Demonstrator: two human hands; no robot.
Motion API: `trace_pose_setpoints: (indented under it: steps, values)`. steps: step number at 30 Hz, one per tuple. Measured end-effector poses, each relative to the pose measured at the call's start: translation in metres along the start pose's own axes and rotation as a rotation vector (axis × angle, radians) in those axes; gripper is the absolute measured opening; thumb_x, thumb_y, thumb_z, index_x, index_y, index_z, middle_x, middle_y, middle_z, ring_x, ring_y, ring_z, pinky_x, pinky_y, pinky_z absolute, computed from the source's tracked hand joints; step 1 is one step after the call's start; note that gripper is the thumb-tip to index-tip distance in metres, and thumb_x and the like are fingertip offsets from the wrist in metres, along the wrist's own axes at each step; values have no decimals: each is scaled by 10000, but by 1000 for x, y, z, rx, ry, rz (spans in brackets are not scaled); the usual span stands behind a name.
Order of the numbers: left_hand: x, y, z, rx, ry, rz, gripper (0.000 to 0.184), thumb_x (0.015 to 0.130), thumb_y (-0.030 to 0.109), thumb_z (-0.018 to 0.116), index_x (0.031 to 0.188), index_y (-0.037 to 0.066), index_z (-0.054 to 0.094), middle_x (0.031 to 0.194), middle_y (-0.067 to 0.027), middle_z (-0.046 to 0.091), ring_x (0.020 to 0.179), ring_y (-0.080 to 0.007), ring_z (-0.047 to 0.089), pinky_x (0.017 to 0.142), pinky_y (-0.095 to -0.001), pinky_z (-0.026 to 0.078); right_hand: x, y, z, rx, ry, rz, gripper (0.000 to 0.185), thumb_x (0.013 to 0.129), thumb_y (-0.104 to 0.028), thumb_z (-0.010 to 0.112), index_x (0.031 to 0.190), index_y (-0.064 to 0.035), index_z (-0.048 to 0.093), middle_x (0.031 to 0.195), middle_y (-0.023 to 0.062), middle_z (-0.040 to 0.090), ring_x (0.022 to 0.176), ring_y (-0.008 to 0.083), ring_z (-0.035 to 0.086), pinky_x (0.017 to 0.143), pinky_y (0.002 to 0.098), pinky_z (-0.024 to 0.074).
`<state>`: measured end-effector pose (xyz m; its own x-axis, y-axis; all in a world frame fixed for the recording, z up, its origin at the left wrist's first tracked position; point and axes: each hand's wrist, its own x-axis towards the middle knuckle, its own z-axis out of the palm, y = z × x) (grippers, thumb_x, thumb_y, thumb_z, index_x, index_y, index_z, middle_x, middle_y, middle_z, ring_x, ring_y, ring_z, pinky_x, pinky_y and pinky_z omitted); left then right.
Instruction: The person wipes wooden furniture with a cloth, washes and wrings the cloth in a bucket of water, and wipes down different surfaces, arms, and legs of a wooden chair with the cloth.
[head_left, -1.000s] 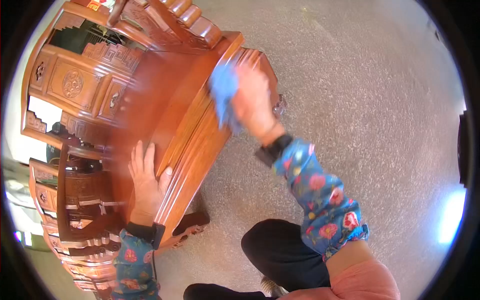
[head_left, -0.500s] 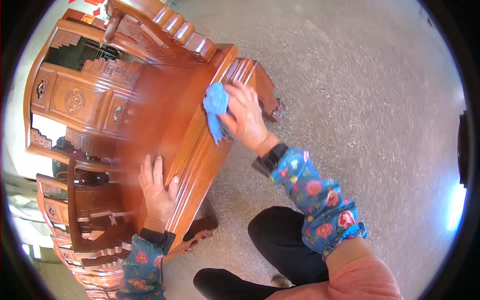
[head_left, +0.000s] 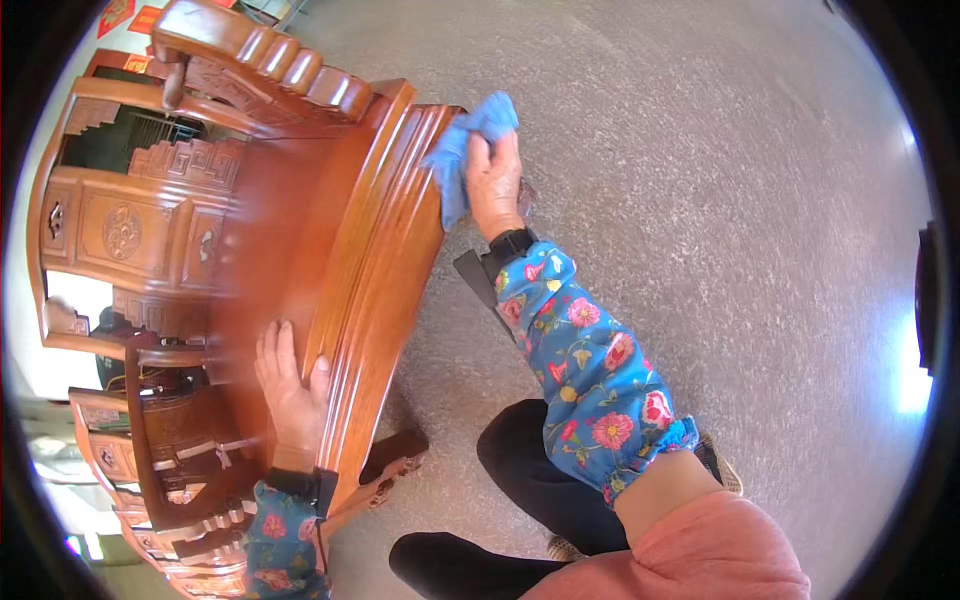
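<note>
A blue cloth [head_left: 456, 152] is gripped in my right hand [head_left: 495, 185], at the far front corner of a carved, glossy brown wooden bench [head_left: 290, 220]. Part of the cloth hangs down against the bench's moulded front edge. My left hand [head_left: 295, 395] lies flat on the seat near that edge, fingers spread and thumb toward the moulding, with nothing in it. Both forearms wear blue flowered sleeves, and dark bands circle the wrists.
The carved backrest [head_left: 125, 230] rises at the left, and a ridged armrest [head_left: 265, 55] stands at the far end. More carved wooden seats [head_left: 110, 455] are at the lower left. Speckled floor [head_left: 680, 200] spreads to the right, under my legs and shoes.
My right hand has moved with the blue cloth from the top of the front edge out to the bench's far corner. My left hand still rests on the seat. The view has shifted slightly.
</note>
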<state>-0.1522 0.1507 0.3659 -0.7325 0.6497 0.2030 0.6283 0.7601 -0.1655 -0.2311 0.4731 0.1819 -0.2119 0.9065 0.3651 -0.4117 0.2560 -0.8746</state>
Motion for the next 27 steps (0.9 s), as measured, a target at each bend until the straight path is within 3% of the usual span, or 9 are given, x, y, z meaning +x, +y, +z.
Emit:
trace_pose_setpoints:
  steps: [5, 9, 11, 14, 17, 19, 20, 21, 27]
  values:
    - [-1, -2, -2, -18, -34, -42, 588, 906, 229, 587, 1403, -1, 374, 1428, -241, 366, 1319, -420, 333, 1105, -493, 254, -60, 113, -54, -488, -199, 394, 174, 826, -94, 580, 970, 0, 607, 972, 228, 626, 870, 407, 612, 798, 450, 485]
    - [0, -1, -2, -79, -57, -45, 583, 918, 234, 585, 1406, -3, 371, 1433, -244, 358, 1321, -415, 341, 1114, -470, 258, -47, 99, -52, -482, -203, 370, 156, 834, -96, 599, 956, 1, 612, 941, 209, 631, 814, 404, 619, 763, 450, 496]
    - [1, -1, -1, -61, -73, -49, 555, 952, 208, 526, 1439, 21, 337, 1460, -219, 339, 1358, -376, 320, 1136, -424, 241, -16, 26, -43, 200, -145, 596, 159, 848, -95, 620, 974, 1, 621, 1005, 183, 640, 912, 366, 630, 819, 427, 496]
    - [9, 3, -1, -55, -72, -35, 559, 958, 220, 518, 1438, 3, 331, 1462, -224, 335, 1356, -379, 322, 1134, -422, 239, 1, -19, -22, 33, -219, -49, 221, 871, -85, 609, 1085, -30, 621, 1170, 148, 626, 1103, 315, 589, 951, 375, 448]
    - [7, 2, -1, -33, -72, -22, 565, 963, 232, 510, 1440, -4, 321, 1462, -226, 336, 1355, -381, 324, 1133, -421, 239, -1, 19, -17, 60, -100, -39, 233, 875, -84, 597, 1103, -44, 615, 1120, 161, 631, 1080, 346, 588, 942, 381, 449]
    - [3, 3, -4, -32, -89, -40, 565, 965, 233, 507, 1443, -1, 318, 1459, -224, 343, 1356, -379, 325, 1132, -419, 240, -13, 69, -38, -22, -179, 287, 201, 862, -89, 568, 1049, -30, 613, 1021, 174, 635, 1014, 377, 578, 896, 428, 461]
    - [3, 3, -4, -29, -86, -43, 565, 965, 233, 507, 1443, -1, 318, 1459, -224, 343, 1356, -379, 325, 1132, -419, 240, -20, 101, -53, -429, -321, 222, 185, 873, -134, 593, 1034, -48, 626, 1081, 167, 629, 954, 361, 606, 855, 381, 485]
    - [4, 2, -2, -47, -71, -54, 562, 954, 228, 527, 1430, -2, 338, 1455, -230, 345, 1351, -386, 326, 1129, -431, 244, -42, 121, -58, -615, -293, 73, 223, 826, -144, 623, 1008, -17, 609, 1023, 210, 584, 999, 432, 544, 876, 480, 448]
    - [7, 6, -1, -82, -40, -54, 558, 944, 228, 550, 1416, 0, 361, 1446, -234, 354, 1341, -393, 337, 1122, -436, 258, -87, 101, -67, -429, -297, 216, 291, 794, -177, 698, 1017, -9, 616, 1034, 241, 550, 964, 427, 557, 808, 468, 467]
